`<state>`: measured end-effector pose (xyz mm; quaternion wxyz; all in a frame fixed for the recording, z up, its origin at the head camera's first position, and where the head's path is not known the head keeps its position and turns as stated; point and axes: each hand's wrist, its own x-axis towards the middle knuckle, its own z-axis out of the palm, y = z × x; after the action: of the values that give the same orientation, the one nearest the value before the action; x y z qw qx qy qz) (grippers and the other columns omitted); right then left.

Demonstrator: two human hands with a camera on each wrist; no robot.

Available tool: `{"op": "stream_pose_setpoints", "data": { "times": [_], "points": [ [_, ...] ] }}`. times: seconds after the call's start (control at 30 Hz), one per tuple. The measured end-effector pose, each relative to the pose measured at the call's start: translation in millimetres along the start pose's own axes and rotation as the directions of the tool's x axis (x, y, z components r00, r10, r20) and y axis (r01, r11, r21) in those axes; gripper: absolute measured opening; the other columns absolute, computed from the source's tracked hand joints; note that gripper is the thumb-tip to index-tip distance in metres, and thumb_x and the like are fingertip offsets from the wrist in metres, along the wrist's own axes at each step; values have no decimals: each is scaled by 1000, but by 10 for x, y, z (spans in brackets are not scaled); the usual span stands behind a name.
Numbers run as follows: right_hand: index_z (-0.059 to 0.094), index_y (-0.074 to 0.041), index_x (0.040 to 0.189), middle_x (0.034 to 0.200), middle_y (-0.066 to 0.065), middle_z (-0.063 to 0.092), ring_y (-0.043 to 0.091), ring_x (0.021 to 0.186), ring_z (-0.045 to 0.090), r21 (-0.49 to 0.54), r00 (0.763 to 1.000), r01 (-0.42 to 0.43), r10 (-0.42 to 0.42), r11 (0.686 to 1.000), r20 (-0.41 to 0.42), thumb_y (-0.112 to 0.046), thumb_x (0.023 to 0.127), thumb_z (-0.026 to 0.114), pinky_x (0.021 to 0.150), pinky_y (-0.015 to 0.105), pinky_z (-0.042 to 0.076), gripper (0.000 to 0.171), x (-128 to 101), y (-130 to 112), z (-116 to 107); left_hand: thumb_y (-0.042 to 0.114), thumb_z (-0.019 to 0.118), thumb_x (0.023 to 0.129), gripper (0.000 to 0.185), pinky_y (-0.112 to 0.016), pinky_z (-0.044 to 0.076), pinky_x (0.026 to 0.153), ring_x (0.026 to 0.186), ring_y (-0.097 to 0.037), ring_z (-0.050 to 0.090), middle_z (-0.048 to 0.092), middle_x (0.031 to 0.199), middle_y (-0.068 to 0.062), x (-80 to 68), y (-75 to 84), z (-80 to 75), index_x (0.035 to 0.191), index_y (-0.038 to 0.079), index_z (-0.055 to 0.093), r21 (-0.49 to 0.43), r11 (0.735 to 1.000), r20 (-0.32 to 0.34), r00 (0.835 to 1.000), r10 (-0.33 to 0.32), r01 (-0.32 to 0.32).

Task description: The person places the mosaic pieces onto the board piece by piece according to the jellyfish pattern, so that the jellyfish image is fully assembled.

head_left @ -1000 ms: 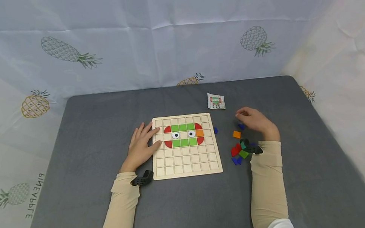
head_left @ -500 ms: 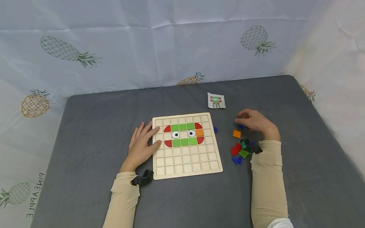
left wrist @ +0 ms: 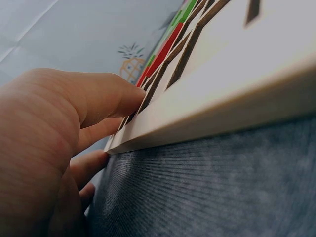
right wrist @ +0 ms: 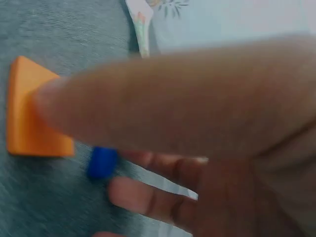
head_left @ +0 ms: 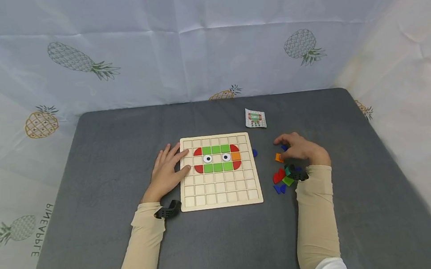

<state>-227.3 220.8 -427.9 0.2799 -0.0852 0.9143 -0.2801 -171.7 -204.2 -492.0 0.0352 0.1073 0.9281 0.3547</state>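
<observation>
Your left hand (head_left: 165, 173) lies spread, steadying the grid board (head_left: 221, 196) at mid-frame, its face pattern partly filled. Your right hand (head_left: 301, 148), fingers curled, touches the orange tile (head_left: 278, 158); loose tiles (head_left: 281, 179) remain lower right.

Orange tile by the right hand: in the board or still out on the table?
Out. The orange tile lies on the grey table, right of the board, with the right hand at it; a thumb touches it in the wrist view.
</observation>
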Motion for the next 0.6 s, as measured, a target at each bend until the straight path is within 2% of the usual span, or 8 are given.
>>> {"op": "stream_pose_setpoints", "data": {
  "times": [0.2, 0.47, 0.6],
  "points": [
    [49, 1, 139, 138, 30, 37, 44, 121, 42, 51, 993, -85, 89, 995, -73, -20, 96, 66, 107, 61, 41, 50, 69, -8, 34, 28, 65, 97, 57, -50, -2, 131, 160, -34, 8, 28, 168, -13, 17, 2, -3, 150, 15, 52, 7, 1000, 6, 1000, 4, -4],
    [46, 1, 143, 140, 30, 34, 45, 125, 39, 50, 998, -42, 44, 998, -46, -15, 93, 67, 107, 65, 39, 56, 56, 58, 28, 27, 65, 97, 56, -50, -2, 131, 160, -34, 8, 28, 168, -13, 13, 11, -19, 150, 15, 52, -1, 1000, 4, 1000, 11, -11],
    [52, 0, 138, 135, 28, 40, 42, 118, 43, 64, 992, -56, 63, 996, -106, -19, 97, 64, 104, 60, 42, 46, 93, 40, 55, 27, 65, 97, 56, -50, -2, 131, 160, -34, 7, 28, 168, -13, -5, -2, -10, 150, 15, 52, -1, 1000, 6, 1000, 12, -12]
  ]
}}
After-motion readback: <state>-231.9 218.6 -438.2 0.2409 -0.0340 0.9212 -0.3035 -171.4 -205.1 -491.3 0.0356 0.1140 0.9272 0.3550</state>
